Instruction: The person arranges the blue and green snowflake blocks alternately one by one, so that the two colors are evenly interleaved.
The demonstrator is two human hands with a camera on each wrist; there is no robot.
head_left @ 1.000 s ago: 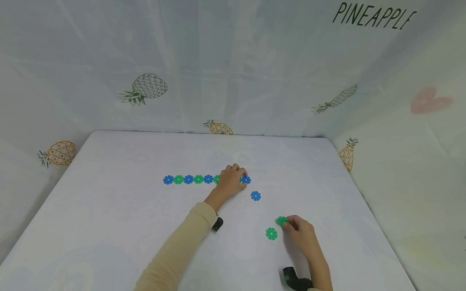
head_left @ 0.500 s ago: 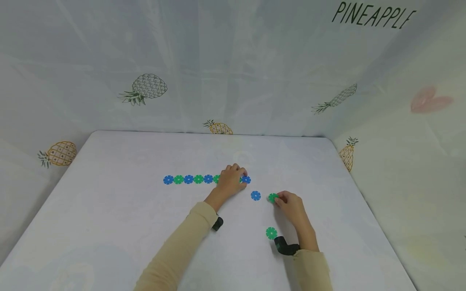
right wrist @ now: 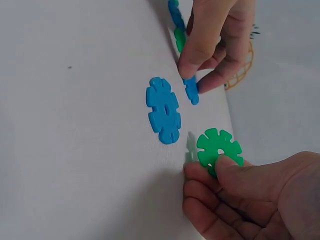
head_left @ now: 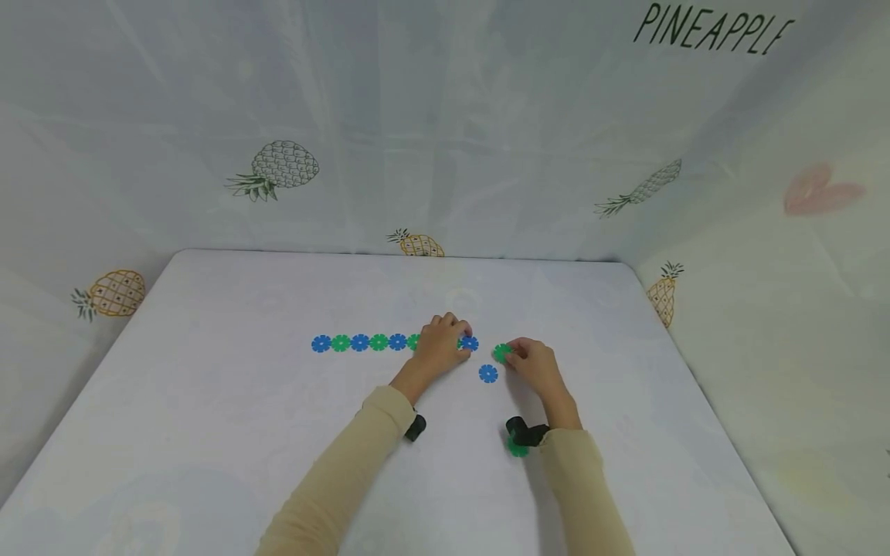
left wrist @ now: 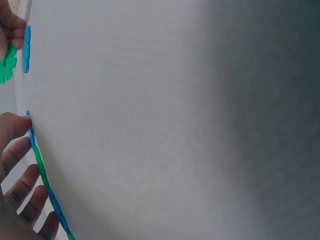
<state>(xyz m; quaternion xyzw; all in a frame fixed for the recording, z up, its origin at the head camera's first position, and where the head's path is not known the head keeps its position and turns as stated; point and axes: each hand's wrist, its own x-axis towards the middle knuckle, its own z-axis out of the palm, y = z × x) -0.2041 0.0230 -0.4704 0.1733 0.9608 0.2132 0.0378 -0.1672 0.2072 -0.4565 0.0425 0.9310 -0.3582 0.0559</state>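
Blue and green snowflake discs, flat with notched rims, form a straight row [head_left: 360, 342] across the table. My left hand [head_left: 441, 344] lies over the right part of this row and covers some discs. Its thumb and index finger pinch the blue snowflake disc [right wrist: 192, 92] at the right end. My right hand [head_left: 537, 369] holds a green snowflake disc [right wrist: 210, 145] between thumb and fingers, raised off the table and a little right of the row's end. Between the hands, slightly nearer, a loose blue snowflake disc [head_left: 488, 374] lies flat.
Another green snowflake disc [head_left: 518, 449] lies nearer the front, partly hidden by the right wrist's black camera [head_left: 526, 432]. A second black camera [head_left: 416, 427] sits at the left wrist. The white table [head_left: 208, 432] ends at a pineapple-printed curtain [head_left: 445, 139].
My right hand has moved forward and left with the green snowflake disc, past the loose blue one, towards the row's right end. The left hand has stayed in place.
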